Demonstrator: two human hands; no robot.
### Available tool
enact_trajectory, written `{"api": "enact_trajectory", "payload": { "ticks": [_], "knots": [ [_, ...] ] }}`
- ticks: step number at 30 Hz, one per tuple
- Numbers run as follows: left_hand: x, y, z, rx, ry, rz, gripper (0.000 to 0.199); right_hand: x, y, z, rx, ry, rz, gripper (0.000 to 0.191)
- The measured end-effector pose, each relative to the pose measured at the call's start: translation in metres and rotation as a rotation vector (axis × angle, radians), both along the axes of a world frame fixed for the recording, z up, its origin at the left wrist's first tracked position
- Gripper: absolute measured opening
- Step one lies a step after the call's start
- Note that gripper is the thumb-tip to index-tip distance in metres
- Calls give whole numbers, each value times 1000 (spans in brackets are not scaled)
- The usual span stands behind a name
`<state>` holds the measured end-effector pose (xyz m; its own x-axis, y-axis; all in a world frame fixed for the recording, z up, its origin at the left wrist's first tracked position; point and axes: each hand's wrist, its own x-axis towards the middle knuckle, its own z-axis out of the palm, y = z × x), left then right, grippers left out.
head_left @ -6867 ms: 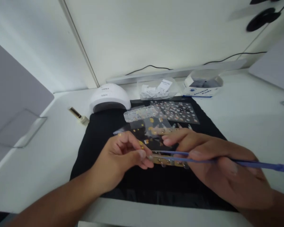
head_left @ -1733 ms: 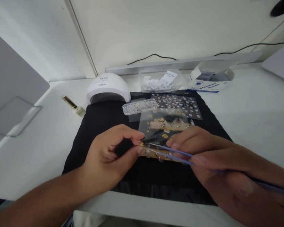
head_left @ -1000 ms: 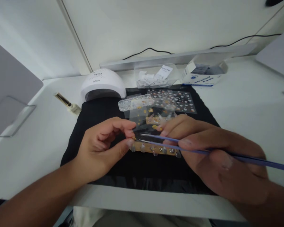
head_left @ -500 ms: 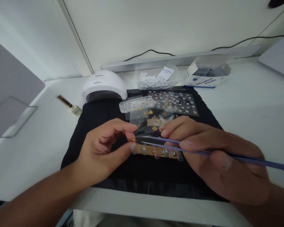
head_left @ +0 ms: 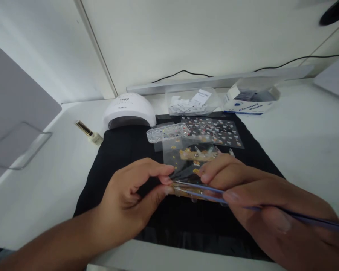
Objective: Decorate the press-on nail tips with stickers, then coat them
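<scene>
My left hand (head_left: 130, 192) is closed, thumb and fingertips pinching the lower left edge of a clear sticker sheet (head_left: 169, 150) with small yellow-orange designs. A pair of blue tweezers (head_left: 200, 186) lies in my right hand (head_left: 262, 199), held between thumb and fingers. The tweezers' tips meet the sheet's edge right by my left fingertips; whether they grip a sticker is too small to tell. Other fingers of my right hand touch the sheet's right side. Just below the tweezers is a tan strip (head_left: 183, 192) bearing clear nail tips, partly hidden. Another such strip (head_left: 189, 155) shows through the sheet.
A black cloth (head_left: 101, 177) covers the table's middle. Behind are a white nail lamp (head_left: 130, 109), a clear tub (head_left: 183, 111) of white packets and an alcohol pads box (head_left: 248, 107). A polish bottle (head_left: 94, 138) lies left. A rhinestone case (head_left: 168, 132) and another sticker sheet (head_left: 228, 133) rest on the cloth.
The view has tilted, so everything sits lower and slightly right in the picture. The tweezers' tips have come closer to my left fingertips and the sheet's edge.
</scene>
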<state>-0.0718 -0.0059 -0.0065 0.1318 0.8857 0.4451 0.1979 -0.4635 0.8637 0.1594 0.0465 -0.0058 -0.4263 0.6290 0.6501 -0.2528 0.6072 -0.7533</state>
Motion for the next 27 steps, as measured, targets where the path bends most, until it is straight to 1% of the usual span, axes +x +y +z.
{"api": "enact_trajectory", "payload": {
  "ticks": [3,6,10,13,16,21,23,27],
  "knots": [
    [0,1,3,23,17,-6,32,0,-1,1,-2,6,1,25],
    [-1,1,5,37,43,-25,32,0,-1,3,-5,5,17,26],
    [-3,0,2,50,57,-75,37,1,0,3,-25,15,-9,23],
    [-3,0,-2,44,37,-87,41,1,-1,2,-60,18,-23,21],
    [-1,1,-2,99,22,-99,41,-1,-3,4,-91,22,-29,21],
    [-1,5,1,193,28,-102,33,-1,-4,7,-104,36,9,23],
    [-2,6,1,202,40,-105,33,0,-3,6,-119,49,24,24],
    [-3,6,0,188,43,-139,38,2,0,6,-205,68,51,24]
  ]
}}
